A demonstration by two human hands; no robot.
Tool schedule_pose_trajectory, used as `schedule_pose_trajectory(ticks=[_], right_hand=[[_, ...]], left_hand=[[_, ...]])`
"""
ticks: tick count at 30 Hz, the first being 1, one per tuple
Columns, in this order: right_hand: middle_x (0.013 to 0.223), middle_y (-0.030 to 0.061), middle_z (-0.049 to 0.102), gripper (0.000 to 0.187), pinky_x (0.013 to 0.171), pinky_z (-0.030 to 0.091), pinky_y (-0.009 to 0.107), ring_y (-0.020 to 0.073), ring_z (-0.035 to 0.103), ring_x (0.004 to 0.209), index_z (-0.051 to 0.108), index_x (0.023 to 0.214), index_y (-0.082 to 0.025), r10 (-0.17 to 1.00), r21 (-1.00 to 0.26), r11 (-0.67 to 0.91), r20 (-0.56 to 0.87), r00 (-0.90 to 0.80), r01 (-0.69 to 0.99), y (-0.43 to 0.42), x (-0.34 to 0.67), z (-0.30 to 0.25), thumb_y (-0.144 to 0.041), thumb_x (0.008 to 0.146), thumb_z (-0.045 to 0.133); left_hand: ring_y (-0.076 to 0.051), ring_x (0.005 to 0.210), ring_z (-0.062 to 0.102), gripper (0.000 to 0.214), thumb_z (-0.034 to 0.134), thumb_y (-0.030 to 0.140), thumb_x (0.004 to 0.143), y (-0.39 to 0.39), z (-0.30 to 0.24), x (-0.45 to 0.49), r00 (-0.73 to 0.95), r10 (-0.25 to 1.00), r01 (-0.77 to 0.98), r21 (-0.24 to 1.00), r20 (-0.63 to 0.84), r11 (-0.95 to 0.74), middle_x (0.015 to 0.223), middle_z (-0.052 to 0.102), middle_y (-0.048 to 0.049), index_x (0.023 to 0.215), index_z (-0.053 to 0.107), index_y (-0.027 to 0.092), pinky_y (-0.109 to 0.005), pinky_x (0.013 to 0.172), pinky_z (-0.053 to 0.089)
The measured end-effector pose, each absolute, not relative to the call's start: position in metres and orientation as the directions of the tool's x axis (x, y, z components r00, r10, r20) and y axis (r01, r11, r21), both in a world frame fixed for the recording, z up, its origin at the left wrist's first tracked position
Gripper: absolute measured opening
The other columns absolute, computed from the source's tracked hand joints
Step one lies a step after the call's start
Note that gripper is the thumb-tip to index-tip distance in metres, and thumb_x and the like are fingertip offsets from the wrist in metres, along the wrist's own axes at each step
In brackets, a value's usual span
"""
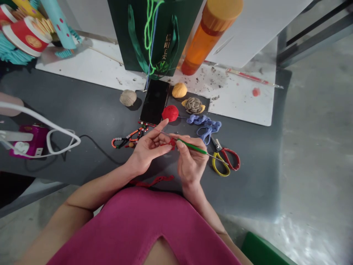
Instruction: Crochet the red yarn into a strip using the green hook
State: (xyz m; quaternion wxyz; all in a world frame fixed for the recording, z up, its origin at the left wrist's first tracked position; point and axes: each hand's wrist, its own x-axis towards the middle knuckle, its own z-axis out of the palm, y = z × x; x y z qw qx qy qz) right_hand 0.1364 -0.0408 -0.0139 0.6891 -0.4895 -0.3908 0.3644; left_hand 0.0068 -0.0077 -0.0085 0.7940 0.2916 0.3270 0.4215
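Between my fingertips is a small piece of red crochet work (172, 142). My left hand (150, 147) pinches it, with the index finger stretched out and a thin strand running over it. A crochet hook with a green grip (194, 147) sits in my right hand (191, 160), its tip at the red work. Just beyond my left index finger lies a red ball of yarn (170, 113). A red crocheted strip (154, 181) rests near the table's front edge, partly hidden by my body. Right of my right hand lie scissors (224, 158) with one yellow and one red handle.
Behind my hands are a dark phone (154, 101), a beige yarn ball (128, 98), a yellow yarn ball (179, 90), a crocheted flower (193, 105), blue yarn (208, 125) and a beaded string (129, 138). A green bag (162, 36) and orange bottle (206, 36) stand farther back.
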Motion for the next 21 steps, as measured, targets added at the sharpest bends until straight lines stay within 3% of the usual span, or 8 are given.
schedule_pose_trajectory(ticks=[4,15,21], right_hand=[[0.092,-0.0038,0.088,0.009,0.083,0.069,0.033,0.0179,0.085,0.09,0.077,0.092,-0.03,0.91,-0.938,0.193,0.061,0.41,-0.288,-0.04,0.136,-0.012,-0.029,0.088,0.085],[0.085,-0.0043,0.087,0.016,0.078,0.069,0.033,0.0175,0.084,0.08,0.078,0.088,-0.03,0.918,-0.902,0.114,-0.064,0.391,-0.416,-0.037,0.135,-0.003,-0.039,0.083,0.09],[0.081,-0.0041,0.085,0.018,0.071,0.065,0.03,0.0165,0.081,0.076,0.076,0.087,-0.029,0.927,-0.895,0.086,-0.089,0.365,-0.438,-0.036,0.138,-0.002,-0.039,0.082,0.09]], left_hand=[[-0.008,0.078,0.059,0.076,0.091,0.02,0.076,-0.008,-0.007,0.007,0.448,0.851,-0.477,0.731,-0.275,0.488,0.083,0.067,0.0045,0.148,0.068,0.034,-0.022,0.078,0.05],[-0.01,0.085,0.06,0.088,0.088,0.014,0.074,-0.008,-0.002,0.006,0.462,0.827,-0.414,0.747,-0.32,0.52,0.089,0.066,0.0033,0.155,0.06,0.032,-0.024,0.083,0.05],[-0.01,0.083,0.058,0.076,0.09,0.027,0.078,-0.007,-0.004,0.006,0.456,0.841,-0.427,0.757,-0.291,0.494,0.086,0.065,0.0037,0.15,0.065,0.032,-0.026,0.083,0.05]])
